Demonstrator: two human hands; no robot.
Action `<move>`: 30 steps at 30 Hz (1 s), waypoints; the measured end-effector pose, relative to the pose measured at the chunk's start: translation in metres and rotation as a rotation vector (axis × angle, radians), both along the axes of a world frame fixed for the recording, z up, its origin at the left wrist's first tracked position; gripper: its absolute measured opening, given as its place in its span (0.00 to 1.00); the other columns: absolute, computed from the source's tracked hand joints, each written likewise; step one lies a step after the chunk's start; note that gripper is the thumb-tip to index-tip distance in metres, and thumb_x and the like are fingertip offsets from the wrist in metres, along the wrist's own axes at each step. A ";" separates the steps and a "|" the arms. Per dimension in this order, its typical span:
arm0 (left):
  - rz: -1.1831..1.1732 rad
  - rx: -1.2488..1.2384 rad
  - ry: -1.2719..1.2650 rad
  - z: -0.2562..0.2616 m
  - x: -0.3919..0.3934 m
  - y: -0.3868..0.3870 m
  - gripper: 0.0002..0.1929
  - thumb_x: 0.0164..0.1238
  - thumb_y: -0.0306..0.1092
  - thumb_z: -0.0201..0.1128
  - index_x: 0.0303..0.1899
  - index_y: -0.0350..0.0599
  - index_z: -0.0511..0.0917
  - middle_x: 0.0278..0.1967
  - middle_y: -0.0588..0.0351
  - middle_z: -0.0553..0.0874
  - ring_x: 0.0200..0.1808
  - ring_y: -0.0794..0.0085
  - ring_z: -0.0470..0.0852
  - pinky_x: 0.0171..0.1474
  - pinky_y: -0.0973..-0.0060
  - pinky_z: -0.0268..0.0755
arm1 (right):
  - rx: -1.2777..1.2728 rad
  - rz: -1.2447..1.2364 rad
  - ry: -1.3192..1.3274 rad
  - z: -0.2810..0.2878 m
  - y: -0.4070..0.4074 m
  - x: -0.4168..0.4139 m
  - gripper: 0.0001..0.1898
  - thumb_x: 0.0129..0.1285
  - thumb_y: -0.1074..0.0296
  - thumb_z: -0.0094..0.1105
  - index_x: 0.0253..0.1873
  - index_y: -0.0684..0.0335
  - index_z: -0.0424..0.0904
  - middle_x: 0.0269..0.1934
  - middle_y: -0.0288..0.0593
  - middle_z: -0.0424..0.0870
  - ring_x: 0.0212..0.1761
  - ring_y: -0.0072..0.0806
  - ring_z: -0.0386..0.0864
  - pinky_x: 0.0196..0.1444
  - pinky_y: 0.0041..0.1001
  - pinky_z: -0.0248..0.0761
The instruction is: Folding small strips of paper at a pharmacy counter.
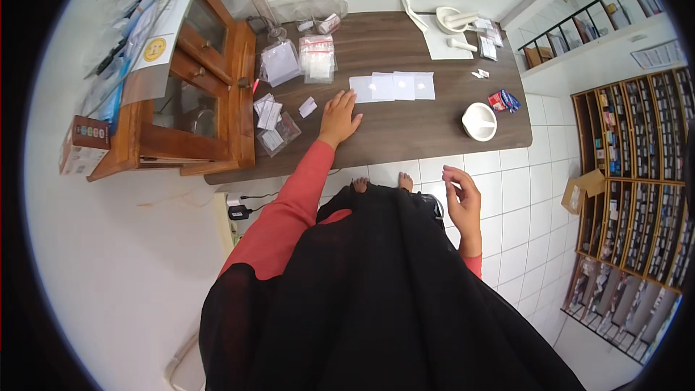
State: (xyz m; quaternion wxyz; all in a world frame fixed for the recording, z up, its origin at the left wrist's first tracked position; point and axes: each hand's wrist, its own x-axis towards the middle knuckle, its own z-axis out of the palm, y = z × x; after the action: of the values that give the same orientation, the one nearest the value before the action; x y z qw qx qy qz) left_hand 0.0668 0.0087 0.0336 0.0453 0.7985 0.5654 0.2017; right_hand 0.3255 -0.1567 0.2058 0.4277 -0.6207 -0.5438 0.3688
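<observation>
My left hand (pixel 339 117) lies palm down on the dark wood table, its fingers slightly spread. Its fingertips touch or nearly touch the left edge of a row of white paper squares (pixel 383 93). These sheets overlap, and small heaps of white powder (pixel 402 84) sit on them. Off the table's front edge hangs my right hand (pixel 464 203), fingers loosely bent and nothing visible in it. Nearest to that hand on the table stands a white mortar (pixel 479 121), with what looks like a pestle across it. A crumpled red and blue packet (pixel 504 101) lies beside this mortar.
A second mortar (pixel 448 17) with a pestle stands at the back right. Plastic zip bags (pixel 317 57) and labels (pixel 270 115) lie at the left, near a glass cylinder (pixel 263 8). A wooden cabinet (pixel 233 87) borders the left side; medicine shelves (pixel 630 184) stand right.
</observation>
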 end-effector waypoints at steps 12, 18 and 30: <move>0.029 -0.097 0.066 0.006 0.013 -0.065 0.24 0.60 0.44 0.55 0.56 0.43 0.69 0.63 0.53 0.65 0.65 0.61 0.60 0.64 0.57 0.52 | -0.113 0.471 -0.249 -0.095 0.083 0.003 0.17 0.51 0.80 0.53 0.47 0.63 0.78 0.45 0.43 0.80 0.38 0.35 0.78 0.44 0.26 0.70; 0.052 -0.095 0.041 0.009 0.033 -0.102 0.24 0.59 0.43 0.55 0.56 0.44 0.69 0.62 0.54 0.66 0.65 0.61 0.61 0.64 0.56 0.51 | 0.333 0.649 -0.568 -0.130 0.112 -0.011 0.24 0.51 0.72 0.56 0.56 0.62 0.71 0.55 0.40 0.74 0.52 0.37 0.70 0.57 0.30 0.63; 0.138 -0.142 0.026 0.008 0.093 -0.136 0.25 0.51 0.41 0.63 0.53 0.52 0.71 0.58 0.62 0.71 0.63 0.69 0.65 0.66 0.54 0.48 | 0.347 0.843 -0.560 -0.159 0.100 0.057 0.26 0.50 0.70 0.60 0.57 0.61 0.70 0.57 0.38 0.73 0.56 0.37 0.68 0.59 0.30 0.62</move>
State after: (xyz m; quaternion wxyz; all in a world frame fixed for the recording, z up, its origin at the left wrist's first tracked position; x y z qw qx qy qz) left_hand 0.1598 -0.1271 0.0413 0.0805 0.7549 0.6326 0.1532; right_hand 0.3824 -0.0568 0.0467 0.1773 -0.3434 -0.8923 0.2334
